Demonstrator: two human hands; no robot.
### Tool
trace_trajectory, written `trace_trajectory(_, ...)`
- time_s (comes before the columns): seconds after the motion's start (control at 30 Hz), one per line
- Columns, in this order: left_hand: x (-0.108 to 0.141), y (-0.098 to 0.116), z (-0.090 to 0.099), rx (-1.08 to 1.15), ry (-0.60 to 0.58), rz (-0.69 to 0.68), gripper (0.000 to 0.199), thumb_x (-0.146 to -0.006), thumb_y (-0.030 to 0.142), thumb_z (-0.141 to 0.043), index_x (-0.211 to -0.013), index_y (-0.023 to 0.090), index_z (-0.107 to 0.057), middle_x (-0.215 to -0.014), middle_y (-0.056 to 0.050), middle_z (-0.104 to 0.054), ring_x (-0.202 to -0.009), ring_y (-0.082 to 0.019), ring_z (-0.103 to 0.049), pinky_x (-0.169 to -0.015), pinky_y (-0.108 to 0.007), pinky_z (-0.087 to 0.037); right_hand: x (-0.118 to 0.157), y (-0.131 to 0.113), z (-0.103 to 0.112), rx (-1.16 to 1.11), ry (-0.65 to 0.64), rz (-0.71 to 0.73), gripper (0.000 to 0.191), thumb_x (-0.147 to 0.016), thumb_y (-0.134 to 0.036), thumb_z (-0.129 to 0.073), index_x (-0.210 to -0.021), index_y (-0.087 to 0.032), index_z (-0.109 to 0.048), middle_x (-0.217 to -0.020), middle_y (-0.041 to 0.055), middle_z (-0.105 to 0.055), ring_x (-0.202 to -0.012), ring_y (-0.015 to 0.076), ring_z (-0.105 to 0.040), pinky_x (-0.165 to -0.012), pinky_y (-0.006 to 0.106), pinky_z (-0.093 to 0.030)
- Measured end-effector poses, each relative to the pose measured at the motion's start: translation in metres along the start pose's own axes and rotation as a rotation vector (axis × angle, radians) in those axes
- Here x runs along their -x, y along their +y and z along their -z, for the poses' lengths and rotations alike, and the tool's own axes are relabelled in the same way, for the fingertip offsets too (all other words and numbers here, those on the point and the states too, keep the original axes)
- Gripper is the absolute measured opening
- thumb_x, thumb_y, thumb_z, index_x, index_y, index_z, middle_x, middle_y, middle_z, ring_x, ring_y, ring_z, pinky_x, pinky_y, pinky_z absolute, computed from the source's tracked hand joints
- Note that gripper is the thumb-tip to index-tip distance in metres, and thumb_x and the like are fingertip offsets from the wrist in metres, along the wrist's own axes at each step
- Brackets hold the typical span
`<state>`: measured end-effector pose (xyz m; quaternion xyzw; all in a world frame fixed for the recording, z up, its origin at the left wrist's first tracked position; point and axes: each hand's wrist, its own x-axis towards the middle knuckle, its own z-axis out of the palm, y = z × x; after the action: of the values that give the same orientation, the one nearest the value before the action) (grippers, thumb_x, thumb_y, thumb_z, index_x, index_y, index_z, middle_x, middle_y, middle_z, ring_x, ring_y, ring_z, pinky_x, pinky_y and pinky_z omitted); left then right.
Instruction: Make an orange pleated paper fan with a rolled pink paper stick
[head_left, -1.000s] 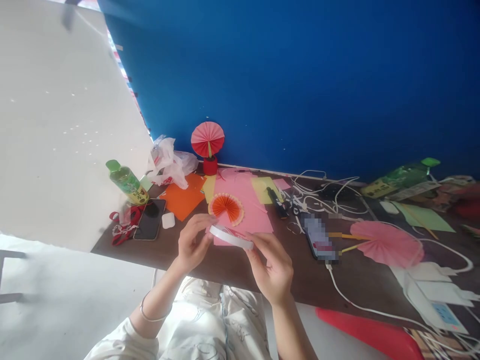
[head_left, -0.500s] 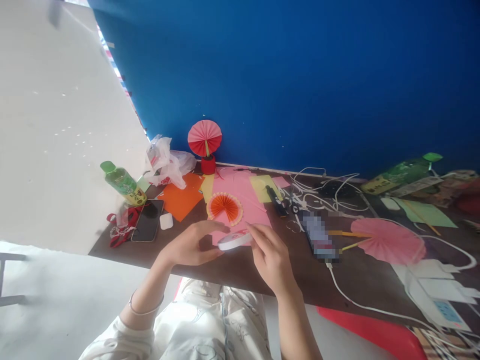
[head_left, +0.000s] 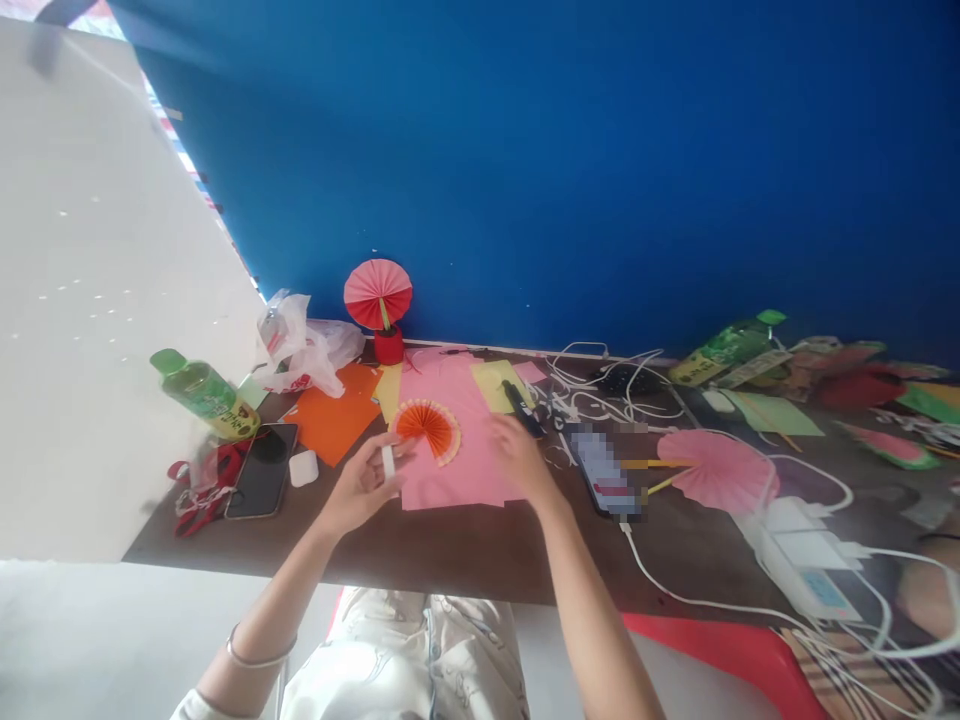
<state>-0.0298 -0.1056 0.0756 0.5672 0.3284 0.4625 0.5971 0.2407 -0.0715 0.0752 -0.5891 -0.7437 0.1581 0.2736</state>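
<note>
My left hand (head_left: 365, 487) grips a narrow white roll of tape (head_left: 388, 464), held on edge between thumb and fingers. Close behind it, a pleated orange paper fan with a pale yellow scalloped rim (head_left: 425, 428) lies partly spread on a pink paper sheet (head_left: 472, 480). Over the right part of that sheet, my right hand (head_left: 523, 460) is smeared by motion, so its fingers cannot be made out. Just beyond it lies a black pen-shaped tool (head_left: 523, 408).
A pink paper fan stands in a red pot (head_left: 388, 345) by the blue wall. Left are orange paper (head_left: 334, 415), a dark phone (head_left: 262, 470), a white case (head_left: 304, 467) and a bottle (head_left: 206, 395). Right are a phone (head_left: 604, 470), cables, a pink fan (head_left: 720, 470) and a power strip (head_left: 810, 570).
My hands have parted: the left has kept the roll of tape and turned it on edge, while the right has let go and reached forward. The view has shifted right.
</note>
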Motion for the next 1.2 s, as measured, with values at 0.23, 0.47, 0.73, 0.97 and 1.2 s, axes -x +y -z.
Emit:
trace_trajectory(0.23,-0.011,-0.028,0.048,-0.395,0.216,-0.086,0.058,-0.087,0.037,-0.040,-0.140,0.026,-0.019,-0.139,-0.013,-0.039,-0.119,-0.023,-0.049,-0.095,-0.041,-0.043,-0.037,0.083,0.002,0.395,-0.012,-0.275,0.034,-0.079,-0.015,-0.043,-0.107,-0.002,-0.059,-0.102,0.0208,-0.060,-0.097,0.0269,-0.056,-0.085,0.037,-0.041)
trace_trajectory(0.47,-0.024,-0.028,0.062,-1.285,0.239,0.101,0.044,-0.089,0.023,-0.034,-0.132,0.016,-0.040,-0.098,-0.013,-0.066,-0.077,-0.022,-0.064,-0.071,-0.032,-0.046,-0.043,0.080,-0.005,0.626,-0.011,-0.265,0.037,-0.074,-0.008,-0.044,-0.109,-0.003,-0.055,-0.097,0.0197,-0.061,-0.097,0.0282,-0.052,-0.095,0.048,-0.023)
trace_trajectory(0.73,-0.022,-0.011,0.072,-1.510,0.176,-0.163,0.031,-0.086,0.033,-0.046,-0.110,0.022,-0.062,-0.104,-0.013,-0.059,-0.095,-0.025,-0.056,-0.087,-0.041,-0.040,-0.039,0.074,0.002,0.681,0.056,-0.228,0.039,-0.083,-0.010,-0.031,-0.117,0.003,-0.047,-0.104,0.0275,-0.054,-0.097,0.0325,-0.050,-0.080,0.042,-0.037)
trace_trajectory(0.97,-0.024,-0.003,0.076,-0.902,-0.073,0.060,0.038,-0.089,0.036,-0.035,-0.119,0.022,-0.052,-0.113,-0.008,-0.061,-0.095,-0.021,-0.059,-0.085,-0.031,-0.044,-0.031,0.051,0.008,0.173,0.209,-0.213,0.036,-0.084,-0.026,-0.040,-0.108,-0.006,-0.057,-0.101,0.0189,-0.060,-0.095,0.0272,-0.055,-0.084,0.038,-0.042)
trace_trajectory(1.2,-0.023,-0.022,0.072,-0.516,0.113,0.110,0.031,-0.086,0.045,-0.040,-0.088,0.017,-0.052,-0.080,-0.003,-0.058,-0.073,-0.015,-0.055,-0.071,-0.027,-0.045,-0.017,-0.019,0.005,-0.564,-0.128,-0.200,0.044,-0.079,-0.039,-0.054,-0.114,-0.013,-0.055,-0.090,0.0060,-0.062,-0.074,0.0169,-0.058,-0.066,0.030,-0.048)
